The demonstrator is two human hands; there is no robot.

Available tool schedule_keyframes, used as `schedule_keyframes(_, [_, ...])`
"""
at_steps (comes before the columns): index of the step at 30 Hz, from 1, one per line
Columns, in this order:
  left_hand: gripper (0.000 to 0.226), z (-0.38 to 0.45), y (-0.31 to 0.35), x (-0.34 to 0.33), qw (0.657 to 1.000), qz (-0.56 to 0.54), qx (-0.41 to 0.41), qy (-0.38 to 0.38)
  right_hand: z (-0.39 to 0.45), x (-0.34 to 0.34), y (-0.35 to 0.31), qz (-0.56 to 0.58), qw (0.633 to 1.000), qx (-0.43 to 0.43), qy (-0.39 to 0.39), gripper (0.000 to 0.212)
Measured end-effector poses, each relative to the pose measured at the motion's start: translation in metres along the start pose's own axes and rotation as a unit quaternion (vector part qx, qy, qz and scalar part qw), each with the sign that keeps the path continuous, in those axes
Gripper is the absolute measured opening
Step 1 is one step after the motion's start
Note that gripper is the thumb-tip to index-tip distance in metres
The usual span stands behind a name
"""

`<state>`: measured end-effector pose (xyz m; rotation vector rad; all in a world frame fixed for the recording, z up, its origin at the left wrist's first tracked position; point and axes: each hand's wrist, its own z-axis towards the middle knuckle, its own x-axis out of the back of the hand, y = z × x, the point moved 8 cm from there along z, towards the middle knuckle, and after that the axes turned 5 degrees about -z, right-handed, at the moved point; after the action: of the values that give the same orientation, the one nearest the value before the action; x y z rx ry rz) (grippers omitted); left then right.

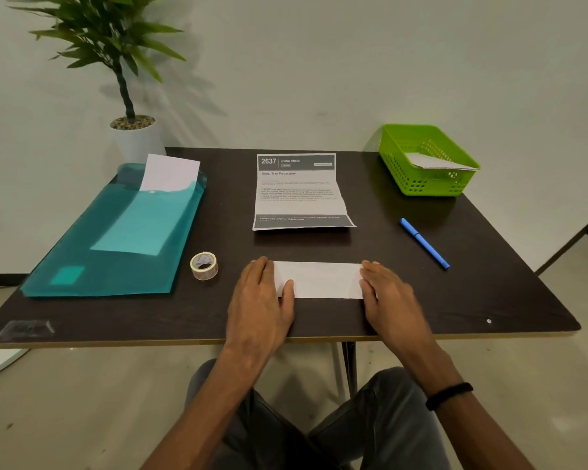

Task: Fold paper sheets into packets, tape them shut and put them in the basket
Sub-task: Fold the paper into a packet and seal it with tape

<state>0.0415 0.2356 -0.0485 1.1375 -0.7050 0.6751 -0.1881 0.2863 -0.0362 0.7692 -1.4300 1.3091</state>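
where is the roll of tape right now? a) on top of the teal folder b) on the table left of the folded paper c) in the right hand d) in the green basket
b: the roll of tape stands on the table, between the teal folder and the left hand pressing the folded paper.

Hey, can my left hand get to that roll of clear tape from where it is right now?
Probably yes. The left hand presses flat on the folded white paper packet, and the roll of clear tape stands just to its left on the dark table, with nothing between them.
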Motion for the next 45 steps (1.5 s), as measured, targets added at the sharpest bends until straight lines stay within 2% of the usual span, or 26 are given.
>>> schedule_keyframes(8, [0.061,-0.006,-0.003,0.01,0.998,-0.055,0.009,0.0,-0.002,0.002,0.006,0.049,0.997,-0.028,0.053,0.043])
schedule_keyframes(12, [0.049,-0.005,0.007,0.037,0.991,-0.121,-0.031,0.043,0.0,0.016,-0.029,0.069,0.986,0.045,0.144,0.035])
schedule_keyframes(16, [0.032,0.01,0.009,0.087,0.979,-0.138,-0.087,0.124,0.023,0.023,-0.091,0.093,0.969,0.143,0.18,0.028])
schedule_keyframes(19, [0.031,0.04,-0.009,0.116,0.975,-0.143,-0.078,0.148,0.048,0.023,-0.144,0.117,0.964,0.189,0.144,0.026])
schedule_keyframes(24, [0.035,0.108,-0.073,0.135,0.98,-0.117,0.011,0.159,0.107,0.008,-0.225,0.169,0.959,0.216,0.069,0.026])
schedule_keyframes(29, [0.038,0.152,-0.137,0.131,0.988,-0.041,0.056,0.141,0.172,-0.025,-0.284,0.215,0.957,0.195,0.003,0.025])
schedule_keyframes(32, [0.034,0.154,-0.157,0.122,0.988,-0.018,0.028,0.153,0.213,-0.045,-0.303,0.231,0.959,0.163,0.006,0.023])
schedule_keyframes(35, [0.031,0.148,-0.168,0.114,0.983,-0.016,-0.009,0.181,0.242,-0.061,-0.321,0.205,0.967,0.154,-0.005,0.039])
schedule_keyframes(39, [0.033,0.153,-0.174,0.102,0.986,0.011,-0.005,0.169,0.268,-0.077,-0.342,0.173,0.969,0.172,-0.025,0.055])
schedule_keyframes(42, [0.036,0.158,-0.178,0.094,0.988,0.03,0.0,0.149,0.282,-0.082,-0.348,0.189,0.968,0.162,-0.007,0.054])
schedule_keyframes(45, [0.037,0.161,-0.181,0.091,0.989,0.038,0.006,0.144,0.288,-0.082,-0.349,0.194,0.968,0.155,0.029,0.045])
